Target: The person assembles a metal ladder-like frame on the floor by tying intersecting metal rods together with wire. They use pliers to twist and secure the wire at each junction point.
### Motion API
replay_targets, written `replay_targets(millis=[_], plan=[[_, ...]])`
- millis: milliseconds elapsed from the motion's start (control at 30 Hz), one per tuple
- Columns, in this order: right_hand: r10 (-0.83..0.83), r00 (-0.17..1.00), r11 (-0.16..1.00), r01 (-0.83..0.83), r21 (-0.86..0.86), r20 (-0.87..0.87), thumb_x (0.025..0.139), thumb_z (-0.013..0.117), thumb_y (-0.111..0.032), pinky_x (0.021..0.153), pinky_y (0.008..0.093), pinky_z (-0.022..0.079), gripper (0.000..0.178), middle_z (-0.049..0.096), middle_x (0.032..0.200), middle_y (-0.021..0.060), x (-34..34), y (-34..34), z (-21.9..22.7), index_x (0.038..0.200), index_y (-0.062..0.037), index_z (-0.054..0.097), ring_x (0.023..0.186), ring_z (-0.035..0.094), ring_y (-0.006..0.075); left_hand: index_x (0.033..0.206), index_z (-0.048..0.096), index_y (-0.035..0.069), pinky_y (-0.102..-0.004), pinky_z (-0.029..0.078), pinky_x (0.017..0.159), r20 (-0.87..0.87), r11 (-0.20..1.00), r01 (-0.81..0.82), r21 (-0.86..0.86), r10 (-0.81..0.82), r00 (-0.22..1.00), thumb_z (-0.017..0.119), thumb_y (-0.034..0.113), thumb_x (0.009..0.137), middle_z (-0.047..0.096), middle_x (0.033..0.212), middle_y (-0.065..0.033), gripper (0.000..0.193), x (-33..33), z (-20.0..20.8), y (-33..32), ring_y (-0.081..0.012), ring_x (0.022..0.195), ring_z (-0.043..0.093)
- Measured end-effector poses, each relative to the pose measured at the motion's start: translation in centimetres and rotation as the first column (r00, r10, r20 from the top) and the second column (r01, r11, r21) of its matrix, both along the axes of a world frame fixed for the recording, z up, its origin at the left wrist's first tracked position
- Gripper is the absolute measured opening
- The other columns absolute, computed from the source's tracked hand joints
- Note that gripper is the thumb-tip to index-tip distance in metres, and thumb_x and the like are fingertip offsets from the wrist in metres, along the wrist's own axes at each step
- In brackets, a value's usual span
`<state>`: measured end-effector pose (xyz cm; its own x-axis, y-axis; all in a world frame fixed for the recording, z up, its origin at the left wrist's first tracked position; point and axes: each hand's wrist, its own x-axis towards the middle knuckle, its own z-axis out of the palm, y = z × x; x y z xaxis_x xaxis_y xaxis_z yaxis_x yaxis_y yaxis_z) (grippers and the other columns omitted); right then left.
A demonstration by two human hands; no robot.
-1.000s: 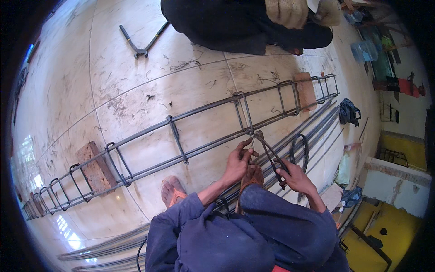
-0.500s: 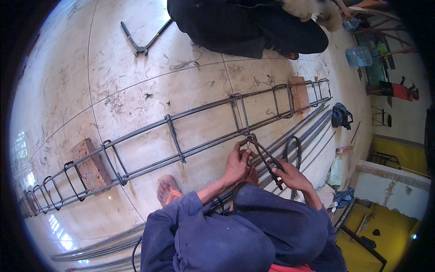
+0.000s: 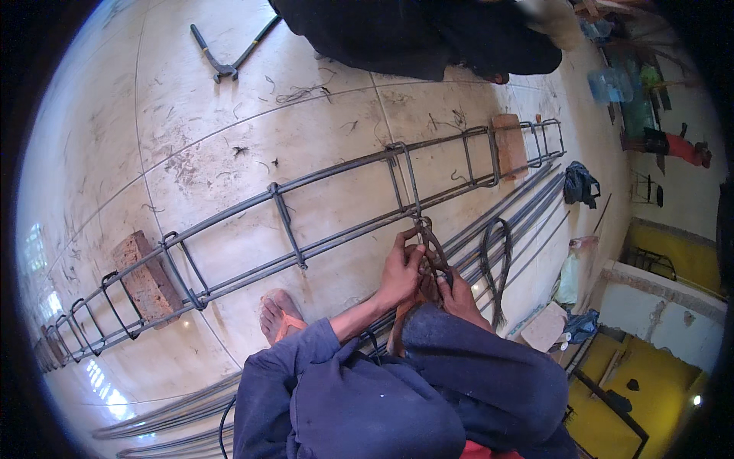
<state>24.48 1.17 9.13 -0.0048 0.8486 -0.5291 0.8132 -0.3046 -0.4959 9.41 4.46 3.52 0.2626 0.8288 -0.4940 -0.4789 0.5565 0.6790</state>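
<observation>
A long cage of steel reinforcing bars with square stirrups runs diagonally across the tiled floor in front of me. At its near lower bar, by a stirrup, my left hand is closed in a pinch on what looks like a thin tie wire; the fingertips partly hide it. My right hand is wrapped round the handles of dark pincers. Their jaws are up at the bar, right beside my left fingers. The pincers' handles now lie close together, partly covered by both hands.
Bricks prop up the cage. Another pair of pincers lies open on the floor beyond. A person in dark clothes is at the far side. Loose bars and a wire bundle lie to my right.
My right hand has moved left and in toward my left hand, and the pincers' handles have swung closer together and more upright. My left hand stays at the bar.
</observation>
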Motion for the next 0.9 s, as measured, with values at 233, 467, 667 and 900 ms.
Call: replay_targets(millis=[233, 467, 667, 900], plan=[[-0.379, 0.832, 0.869, 0.169, -0.464, -0.406, 0.094, 0.044, -0.031, 0.046, 0.0282, 0.039, 0.027, 0.050, 0.066, 0.0042, 0.7, 0.7, -0.1, 0.094, -0.0043, 0.049, 0.052, 0.045, 0.0122, 0.118, 0.039, 0.000, -0.0254, 0.047, 0.063, 0.027, 0.997, -0.059, -0.054, 0.060, 0.998, 0.057, 0.018, 0.088, 0.059, 0.079, -0.0096, 0.039, -0.3, 0.5, 0.5, -0.0146, 0.072, 0.058], [-0.746, 0.400, 0.609, 0.083, -0.789, -0.533, 0.093, 0.046, -0.035, 0.036, 0.0191, 0.025, 0.026, 0.041, 0.059, -0.0015, 1.9, 1.7, 1.1, 0.088, -0.0097, 0.044, 0.046, 0.034, 0.0051, 0.115, 0.040, 0.000, -0.0306, 0.047, 0.072, -0.173, 0.991, 0.096, -0.096, -0.112, 0.979, 0.062, 0.029, 0.086, 0.058, 0.092, -0.0100, 0.046, 0.3, 0.6, 2.0, -0.0161, 0.085, 0.055], [-0.832, 0.206, 0.517, -0.044, -0.855, -0.514, 0.093, 0.046, -0.034, 0.034, 0.0167, 0.023, 0.024, 0.038, 0.058, -0.0021, 3.0, 1.7, 0.1, 0.097, -0.0111, 0.042, 0.044, 0.032, 0.0046, 0.103, 0.047, 0.004, -0.0275, 0.043, 0.069, 0.491, 0.914, 0.086, -0.396, 0.132, 0.861, 0.063, 0.035, 0.083, 0.054, 0.084, -0.0042, 0.041, 3.0, 0.4, 3.6, -0.0147, 0.076, 0.052], [-0.717, 0.378, 0.651, 0.060, -0.757, -0.586, 0.092, 0.046, -0.037, 0.039, 0.0244, 0.029, 0.031, 0.046, 0.064, 0.0036, 3.3, 0.3, -0.6, 0.093, -0.0066, 0.046, 0.050, 0.039, 0.0101, 0.061, 0.037, 0.017, -0.0258, 0.027, 0.044, 0.405, 0.844, -0.022, -0.536, 0.279, 0.871, 0.068, 0.025, 0.079, 0.030, 0.052, 0.0057, 0.037, 5.4, 0.2, 4.3, -0.0080, 0.044, 0.031]])
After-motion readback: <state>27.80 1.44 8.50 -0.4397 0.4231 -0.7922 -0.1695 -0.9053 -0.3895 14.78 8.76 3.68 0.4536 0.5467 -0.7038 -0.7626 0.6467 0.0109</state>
